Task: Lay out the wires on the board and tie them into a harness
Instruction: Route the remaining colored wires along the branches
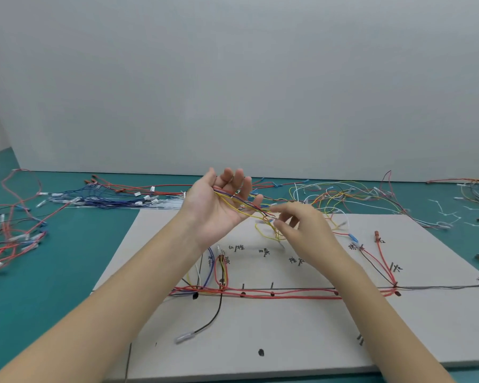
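Wires (246, 208) up in the air now, a thin bunch of yellow, red and blue strands draped across the palm of the left hand (221, 208), which is turned up with its fingers (237, 179) loosely curled over them, so call that a light hold. The right hand (302, 225) is just beside it, thumb and forefinger closing on the strands where they spill off the left palm; whether one wire is truly pinched, I cannot tell, it is too fine to see. Below both hands lies the board (288, 327), with red wires (274, 295) already run along its drawn line, well under the fingers. A black wire (213, 316) trails off toward the near edge.

Judging by this, the step is picking one strand out of the bunch. Best done slowly: keep the left palm flat enough that the rest stay put, draw the chosen wire along its length rather than sideways, and watch for loops snagging. The yellow loops hanging beneath the right fingers look ready to tangle. More loose wire is heaped on the green table (67, 258) beyond the fingertips.
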Motion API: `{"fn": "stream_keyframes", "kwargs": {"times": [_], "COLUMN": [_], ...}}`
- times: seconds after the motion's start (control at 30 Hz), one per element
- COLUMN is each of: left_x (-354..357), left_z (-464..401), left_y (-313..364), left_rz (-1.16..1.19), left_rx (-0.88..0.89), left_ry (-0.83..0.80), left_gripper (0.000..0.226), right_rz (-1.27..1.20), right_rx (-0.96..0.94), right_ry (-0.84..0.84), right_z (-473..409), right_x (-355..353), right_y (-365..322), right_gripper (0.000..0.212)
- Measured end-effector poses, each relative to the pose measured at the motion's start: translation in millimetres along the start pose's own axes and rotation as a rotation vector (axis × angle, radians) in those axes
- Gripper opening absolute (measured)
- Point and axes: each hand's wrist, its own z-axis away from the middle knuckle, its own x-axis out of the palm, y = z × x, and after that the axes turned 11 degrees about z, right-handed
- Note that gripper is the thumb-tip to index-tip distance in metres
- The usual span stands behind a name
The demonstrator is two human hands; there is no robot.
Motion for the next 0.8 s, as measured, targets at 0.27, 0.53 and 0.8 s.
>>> {"fn": "stream_keyframes", "kwargs": {"times": [0.27, 0.53, 0.8], "left_x": [6, -6, -20], "left_z": [-3, -9, -23], "left_y": [-7, -19, -28], "left_rz": [-0.531, -1.202, -1.213], "left_rx": [0.042, 0.113, 0.128], "left_ry": [-0.086, -0.025, 0.034], "left_gripper": [0.057, 0.058, 0.048], "right_rz": [-0.241, -0.796, -1.2], "right_rx": [0.079, 0.22, 0.401], "right_ry": [0.118, 0.033, -0.023], "right_z": [5, 12, 12], "right_x": [-3, -20, -22], "right_y": [10, 3, 4], "right_gripper": [0.014, 0.021, 0.031]}}
